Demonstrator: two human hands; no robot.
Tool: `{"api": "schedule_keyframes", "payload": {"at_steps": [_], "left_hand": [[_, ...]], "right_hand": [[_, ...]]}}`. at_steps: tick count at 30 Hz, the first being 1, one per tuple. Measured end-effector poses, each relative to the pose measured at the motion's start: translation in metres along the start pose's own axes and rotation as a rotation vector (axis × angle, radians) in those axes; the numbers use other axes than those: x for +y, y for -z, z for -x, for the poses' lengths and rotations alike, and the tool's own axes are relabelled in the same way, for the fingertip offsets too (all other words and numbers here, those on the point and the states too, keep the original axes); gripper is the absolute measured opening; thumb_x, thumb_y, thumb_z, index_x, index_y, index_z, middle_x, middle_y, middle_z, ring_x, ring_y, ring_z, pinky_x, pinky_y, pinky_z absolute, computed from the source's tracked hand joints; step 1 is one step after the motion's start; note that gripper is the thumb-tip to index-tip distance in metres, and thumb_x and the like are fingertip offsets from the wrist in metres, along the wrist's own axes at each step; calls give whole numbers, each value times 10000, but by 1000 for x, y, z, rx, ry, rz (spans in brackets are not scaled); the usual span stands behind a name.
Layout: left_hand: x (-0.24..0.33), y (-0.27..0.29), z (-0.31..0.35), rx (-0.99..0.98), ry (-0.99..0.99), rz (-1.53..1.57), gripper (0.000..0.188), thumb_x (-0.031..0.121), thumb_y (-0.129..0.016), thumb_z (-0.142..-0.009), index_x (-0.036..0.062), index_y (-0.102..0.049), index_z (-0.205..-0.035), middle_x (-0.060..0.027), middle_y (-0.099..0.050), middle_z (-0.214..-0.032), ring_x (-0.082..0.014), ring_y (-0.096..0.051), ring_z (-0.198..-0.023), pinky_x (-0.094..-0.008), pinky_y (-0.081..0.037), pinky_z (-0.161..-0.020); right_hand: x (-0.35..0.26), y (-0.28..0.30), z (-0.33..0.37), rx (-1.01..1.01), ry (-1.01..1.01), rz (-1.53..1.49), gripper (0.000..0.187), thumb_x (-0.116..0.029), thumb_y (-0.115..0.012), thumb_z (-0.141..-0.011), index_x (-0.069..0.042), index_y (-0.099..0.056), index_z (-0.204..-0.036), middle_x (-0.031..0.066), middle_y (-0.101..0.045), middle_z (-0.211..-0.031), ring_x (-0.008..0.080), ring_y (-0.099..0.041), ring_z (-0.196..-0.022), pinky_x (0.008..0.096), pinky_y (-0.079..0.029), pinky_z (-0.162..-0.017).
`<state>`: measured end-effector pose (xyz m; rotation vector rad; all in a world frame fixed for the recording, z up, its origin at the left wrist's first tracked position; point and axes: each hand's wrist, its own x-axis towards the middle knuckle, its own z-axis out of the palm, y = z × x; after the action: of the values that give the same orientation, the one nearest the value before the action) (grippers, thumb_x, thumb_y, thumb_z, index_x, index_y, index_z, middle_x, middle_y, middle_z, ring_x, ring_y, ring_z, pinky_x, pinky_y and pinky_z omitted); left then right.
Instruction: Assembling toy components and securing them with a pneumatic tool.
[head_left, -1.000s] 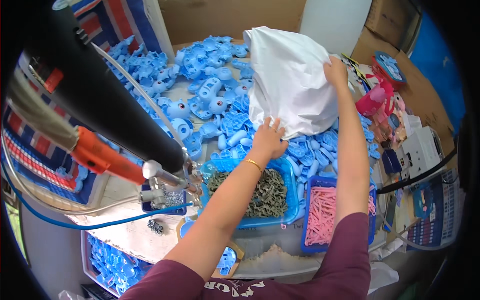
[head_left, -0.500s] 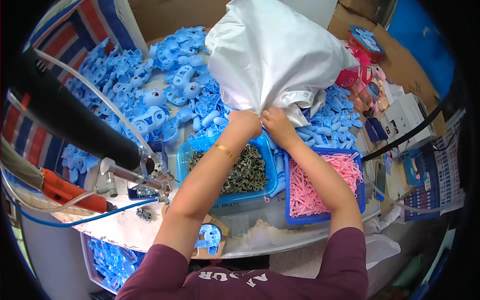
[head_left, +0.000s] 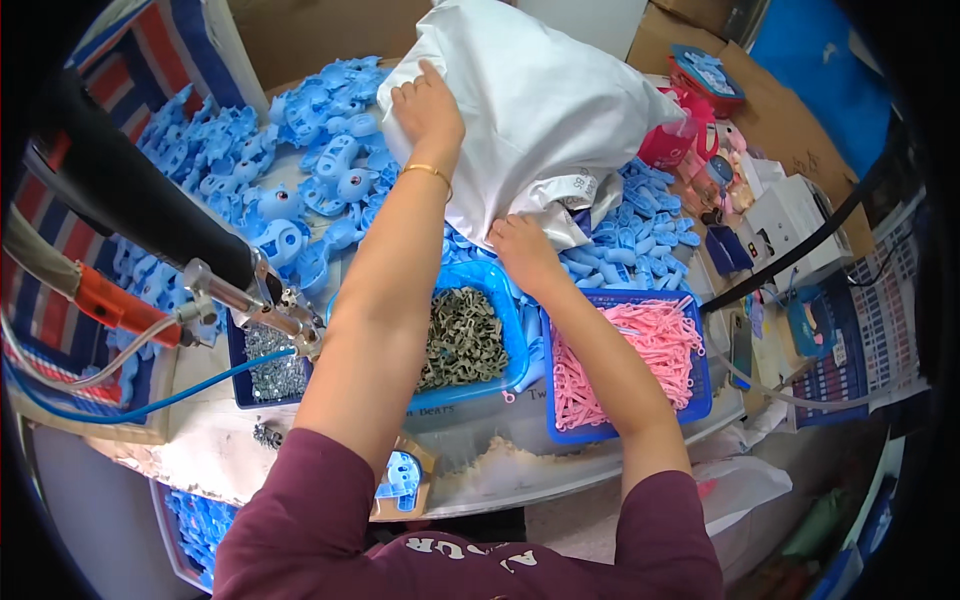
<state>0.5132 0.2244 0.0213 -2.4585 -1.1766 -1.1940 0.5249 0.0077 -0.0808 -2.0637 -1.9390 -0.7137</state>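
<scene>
A large white plastic sack (head_left: 540,100) stands bulging among blue plastic parts at the back of the table. My left hand (head_left: 430,112) reaches up to the sack's upper left side and lies against it, fingers stretched and apart. Lower down, my right hand (head_left: 522,250) pinches the sack's gathered bottom edge. Just in front of the right hand is a blue basket (head_left: 522,375) with small dark grey-green plastic pieces (head_left: 462,340), partly covered by my left forearm. Beneath my right forearm stands a darker blue basket (head_left: 590,433) of pink plastic pieces (head_left: 590,375).
Blue moulded animal-shaped parts (head_left: 275,215) are heaped at the left and back. A mounted electric screwdriver (head_left: 120,305) with hoses and a dark tray of screws (head_left: 270,375) sit at the left. At the right are a white box (head_left: 800,235) and a phone (head_left: 740,345).
My left hand has left the gathered edge and moved up onto the sack's upper left side. My right hand stays at the gathered edge. The whole view has shifted slightly.
</scene>
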Motion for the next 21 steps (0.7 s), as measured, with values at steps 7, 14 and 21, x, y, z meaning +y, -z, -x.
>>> {"api": "schedule_keyframes", "payload": {"at_steps": [7,14,21], "left_hand": [[-38,2,46,246,-64,406,335,16,-539,-771,112,-650,-1072,-98,-650,-979,-283,-560,-945,-415,-356,-941],[-31,5,79,301,40,632,388,-66,-496,-778,80,-642,-1108,-130,-640,-991,-320,-528,-970,-445,-328,-1009],[-25,25,101,27,174,698,373,-42,-485,-840,50,-597,-1184,-149,-598,-1201,-339,-466,-1215,-499,-189,-1137]], "right_hand": [[75,90,-41,-13,-704,-883,313,-311,-682,-818,-5,-699,-758,58,-674,-656,141,-571,-536,333,-454,-529],[231,76,-129,767,-390,330,361,-331,-511,-925,-62,-648,-1123,196,-623,-1163,417,-558,-1101,460,-418,-961],[219,93,-147,92,-695,-12,303,-248,-485,-870,-103,-702,-1023,165,-676,-1041,369,-630,-975,456,-491,-845]]}}
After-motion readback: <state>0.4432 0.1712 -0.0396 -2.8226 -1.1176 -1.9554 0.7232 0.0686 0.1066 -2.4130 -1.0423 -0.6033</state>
